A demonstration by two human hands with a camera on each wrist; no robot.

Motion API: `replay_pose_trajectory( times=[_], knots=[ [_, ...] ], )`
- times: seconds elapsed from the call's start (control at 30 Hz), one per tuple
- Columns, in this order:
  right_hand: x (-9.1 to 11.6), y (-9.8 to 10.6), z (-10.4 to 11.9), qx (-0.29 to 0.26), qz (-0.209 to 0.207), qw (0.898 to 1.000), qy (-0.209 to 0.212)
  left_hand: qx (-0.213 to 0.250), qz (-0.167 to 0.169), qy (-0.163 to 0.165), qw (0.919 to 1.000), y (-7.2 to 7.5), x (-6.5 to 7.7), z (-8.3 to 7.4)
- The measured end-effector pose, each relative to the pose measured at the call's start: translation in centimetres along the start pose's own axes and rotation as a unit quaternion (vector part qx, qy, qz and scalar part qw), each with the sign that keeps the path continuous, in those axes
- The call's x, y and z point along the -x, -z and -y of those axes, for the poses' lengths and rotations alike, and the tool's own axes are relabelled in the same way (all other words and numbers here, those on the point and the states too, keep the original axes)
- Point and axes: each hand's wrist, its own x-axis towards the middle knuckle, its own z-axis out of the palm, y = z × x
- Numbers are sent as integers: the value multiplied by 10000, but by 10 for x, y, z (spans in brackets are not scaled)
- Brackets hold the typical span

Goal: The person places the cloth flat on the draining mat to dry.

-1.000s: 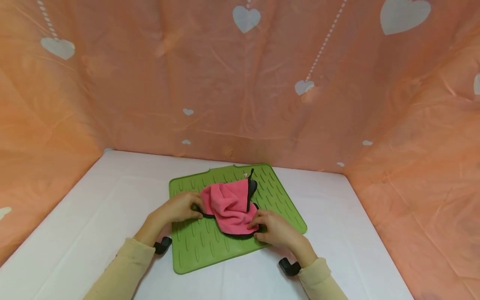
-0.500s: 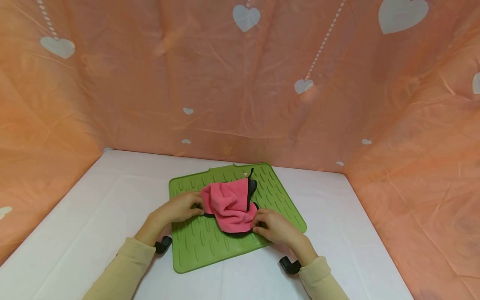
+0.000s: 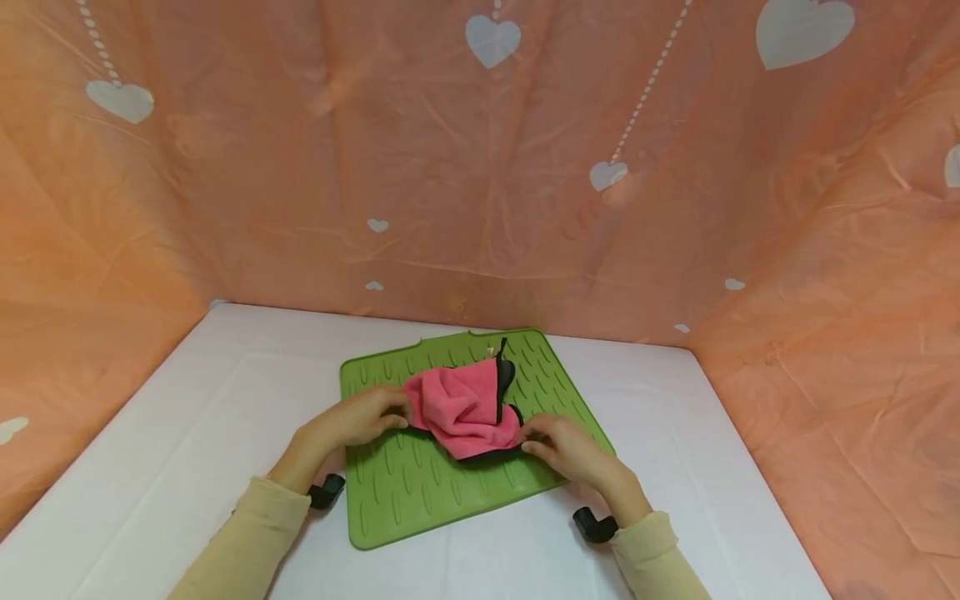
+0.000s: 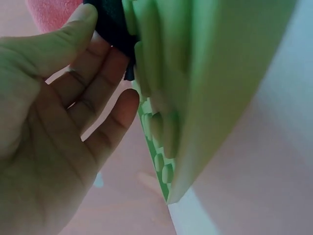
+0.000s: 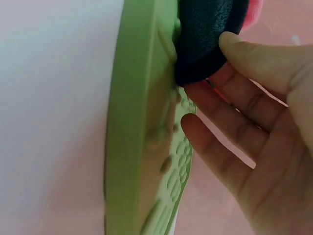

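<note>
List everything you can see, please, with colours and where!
cloth: one, pink, black-edged, on the mat
mat: one, green, on the table
speck: one, pale, by the cloth, unclear
table: one, white, under the mat
walls: three, orange-pink, left, right, far side
hearts: about ten, whitish, on walls
dotted lines: three, white, on walls
wrist cameras: two, black, beside the sleeves
sleeves: two, beige, both arms
left fingers and right fingers: one set each, pinching the cloth's sides

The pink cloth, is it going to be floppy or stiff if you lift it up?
Probably floppy: the pink cloth lies in loose folds on the green mat. It's unlikely to feel slippery, since its surface looks fuzzy, not shiny. It probably won't roll, as it lies low and crumpled.
</note>
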Motion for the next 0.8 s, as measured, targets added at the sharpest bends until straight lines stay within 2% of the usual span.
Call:
replay_pose_trajectory(
  times=[0.27,0.53,0.8],
  knots=[
    [5,11,-11,25,-169,9994,-308,150,23,-59,9999,6,2,0],
    [9,18,-21,147,-545,9976,-401,380,112,138,9991,12,4,2],
    [13,18,-29,29,-828,9959,-354,606,229,177,9977,18,8,-6]
  ],
)
